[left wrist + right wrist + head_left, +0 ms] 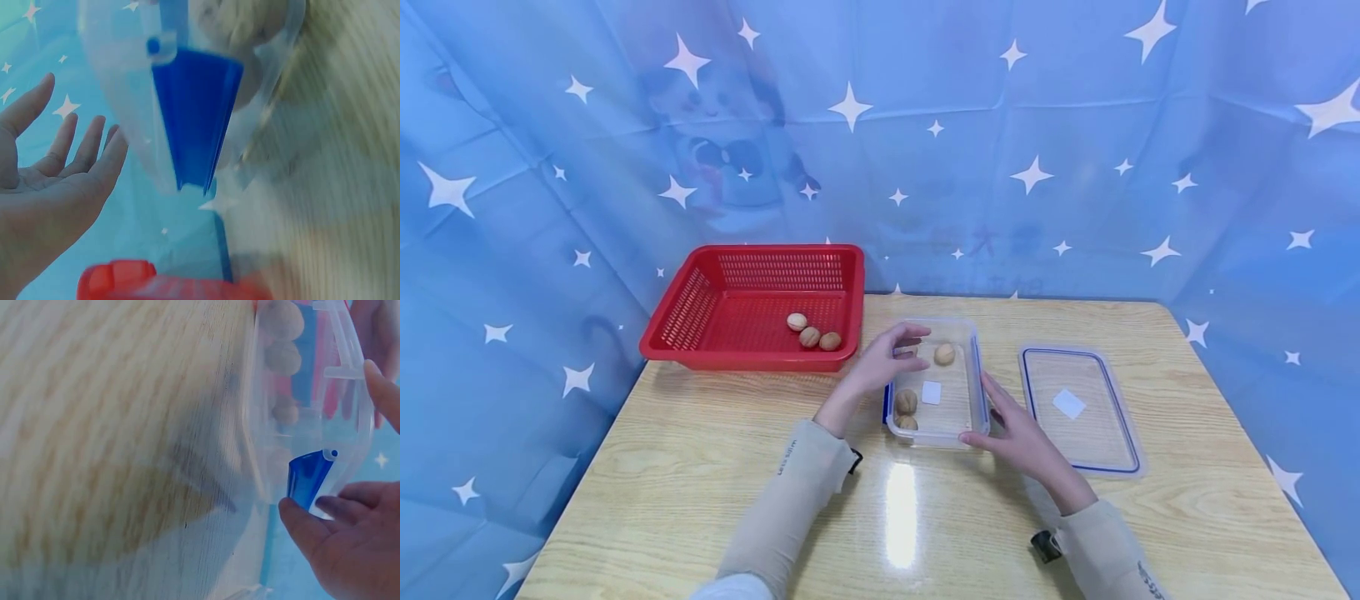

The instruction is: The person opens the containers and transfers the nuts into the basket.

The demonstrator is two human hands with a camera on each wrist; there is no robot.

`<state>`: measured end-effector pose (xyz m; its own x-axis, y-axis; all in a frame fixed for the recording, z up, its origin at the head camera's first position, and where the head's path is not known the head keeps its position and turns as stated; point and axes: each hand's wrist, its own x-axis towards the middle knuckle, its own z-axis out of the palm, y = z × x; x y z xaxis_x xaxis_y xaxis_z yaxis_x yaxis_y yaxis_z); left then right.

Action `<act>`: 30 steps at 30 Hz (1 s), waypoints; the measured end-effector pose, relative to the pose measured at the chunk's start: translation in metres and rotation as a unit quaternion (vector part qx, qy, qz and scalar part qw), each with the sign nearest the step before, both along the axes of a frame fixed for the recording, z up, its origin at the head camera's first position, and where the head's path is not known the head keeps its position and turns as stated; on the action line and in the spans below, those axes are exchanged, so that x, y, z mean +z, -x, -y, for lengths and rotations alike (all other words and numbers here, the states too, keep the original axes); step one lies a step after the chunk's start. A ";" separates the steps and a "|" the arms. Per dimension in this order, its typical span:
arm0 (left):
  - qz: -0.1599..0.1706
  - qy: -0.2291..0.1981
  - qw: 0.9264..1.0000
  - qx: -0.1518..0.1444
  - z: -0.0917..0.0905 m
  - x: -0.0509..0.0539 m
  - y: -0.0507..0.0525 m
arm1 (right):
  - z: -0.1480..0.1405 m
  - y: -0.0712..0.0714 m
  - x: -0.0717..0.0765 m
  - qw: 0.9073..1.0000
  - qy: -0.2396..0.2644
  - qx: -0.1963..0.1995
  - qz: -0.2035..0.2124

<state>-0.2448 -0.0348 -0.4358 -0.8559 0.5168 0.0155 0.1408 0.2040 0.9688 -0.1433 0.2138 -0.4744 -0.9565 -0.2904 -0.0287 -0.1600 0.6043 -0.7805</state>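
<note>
Star-printed curtain (1075,125) backs the table (700,475): at the clear plastic container (936,437) (long axis away from me), my left hand (883,360), spread, holding nothing, hangs far-left, nearer its far-end walnut (944,354); my spread right hand (1015,429) touches its near-right corner.

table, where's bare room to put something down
Bare tabletop lies in front of the red basket, left of the left sleeve; between that and the right sleeve; and right of the lid. Mid-table is crowded: left hand and right hand are at the clear container, the lid close on its right.
</note>
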 end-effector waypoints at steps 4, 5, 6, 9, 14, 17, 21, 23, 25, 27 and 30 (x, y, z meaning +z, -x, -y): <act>0.018 -0.002 1.000 -0.017 -0.012 -0.007 0.001 | 0.000 0.000 -0.002 1.000 0.006 0.002 -0.001; 0.021 0.001 1.000 -0.020 -0.015 -0.008 0.002 | 0.000 -0.001 -0.002 1.000 0.007 0.003 -0.001; 0.023 0.003 0.999 -0.026 -0.017 -0.009 0.002 | 0.000 -0.001 -0.002 1.000 0.008 0.003 -0.002; 0.038 0.010 0.999 -0.030 -0.025 -0.014 0.004 | -0.001 -0.001 -0.004 1.000 0.010 0.005 -0.004; 0.083 0.050 0.995 -0.007 -0.037 -0.019 0.007 | -0.001 -0.002 -0.004 1.000 0.007 0.005 -0.008; 0.109 0.077 0.991 0.012 -0.045 -0.024 0.010 | 0.000 -0.003 -0.004 1.000 0.009 0.006 -0.009; 0.141 0.072 0.987 0.020 -0.052 -0.029 0.014 | 0.002 -0.003 -0.003 1.000 0.008 0.005 -0.008; 0.154 0.059 0.986 0.017 -0.054 -0.031 0.016 | 0.002 -0.002 -0.002 1.000 0.006 0.005 -0.009; 0.164 0.048 0.985 0.012 -0.056 -0.033 0.017 | 0.002 -0.002 -0.001 1.000 0.004 0.004 -0.008; 0.168 0.045 0.985 0.008 -0.057 -0.034 0.019 | 0.002 -0.001 -0.001 1.000 0.003 0.005 -0.007; 0.172 0.049 0.984 0.003 -0.060 -0.035 0.020 | 0.000 -0.001 -0.001 1.000 -0.001 0.005 -0.005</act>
